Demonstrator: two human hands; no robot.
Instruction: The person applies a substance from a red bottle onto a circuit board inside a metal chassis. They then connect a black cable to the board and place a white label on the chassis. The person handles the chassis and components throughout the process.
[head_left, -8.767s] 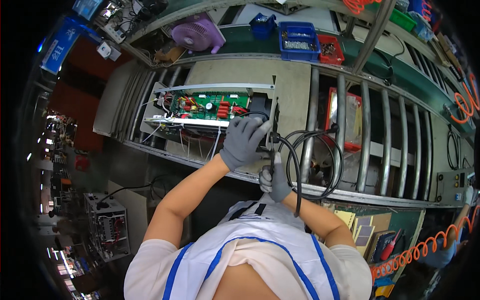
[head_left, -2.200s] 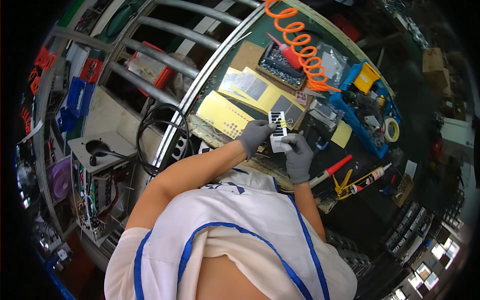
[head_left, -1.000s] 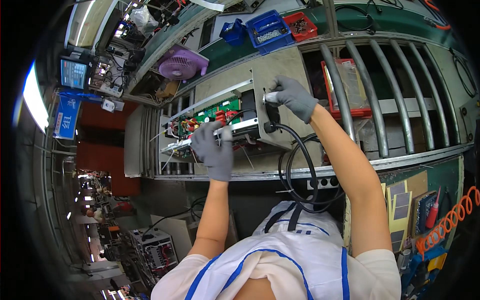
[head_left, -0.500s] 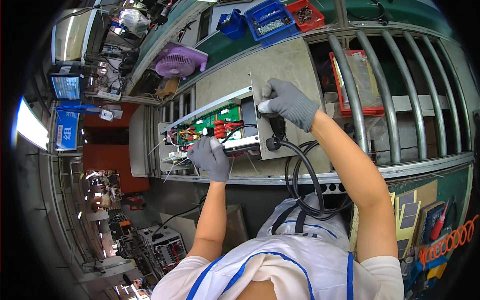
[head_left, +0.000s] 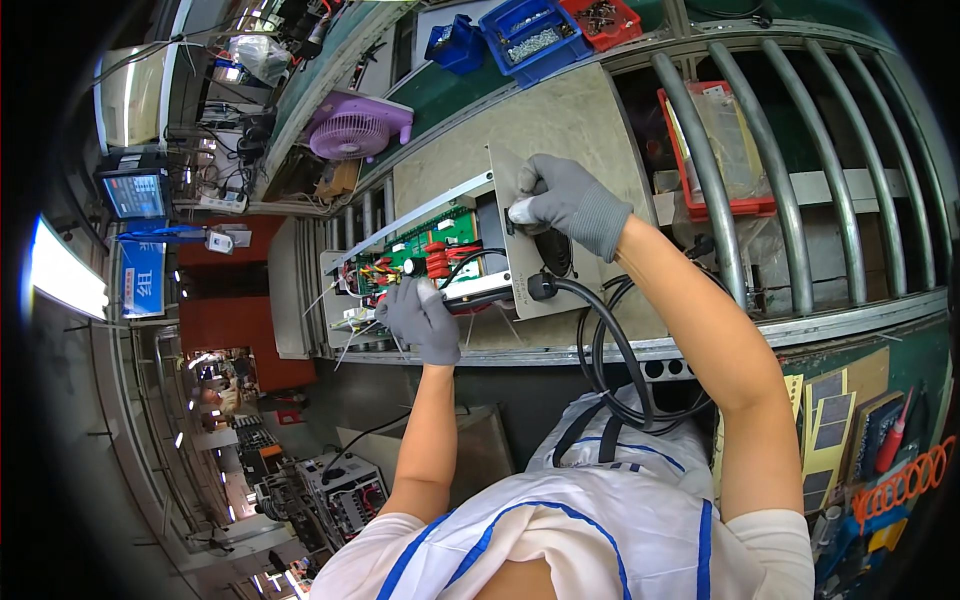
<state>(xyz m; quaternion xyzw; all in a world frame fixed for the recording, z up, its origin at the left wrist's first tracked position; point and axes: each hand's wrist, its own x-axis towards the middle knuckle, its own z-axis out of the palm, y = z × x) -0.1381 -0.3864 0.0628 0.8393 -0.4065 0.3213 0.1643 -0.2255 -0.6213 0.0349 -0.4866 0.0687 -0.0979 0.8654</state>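
A metal chassis (head_left: 462,292) lies on the bench, its long side open over a green circuit board (head_left: 440,232) with red parts and coloured wires. My left hand (head_left: 422,318), grey-gloved, is closed at the chassis's near edge, beside the wires and a thin black cable (head_left: 462,266). What its fingers hold is hidden. At the right end stands a flat metal end panel (head_left: 522,290). My right hand (head_left: 572,205), also gloved, is closed against this panel's outer face. Something dark shows below its thumb, too small to name. A thick black cable (head_left: 612,340) leaves the panel through a black gland (head_left: 542,286).
Metal rollers (head_left: 735,180) run to the right, above a red crate (head_left: 742,204). Blue bins (head_left: 535,45) and a red bin (head_left: 605,22) of small hardware stand at the back. A purple fan (head_left: 350,132) is at the back left. The thick cable loops before my apron.
The view has shifted slightly. Both hands stay at nearly the same spots on the chassis, and the right fingers have changed pose a little at the panel.
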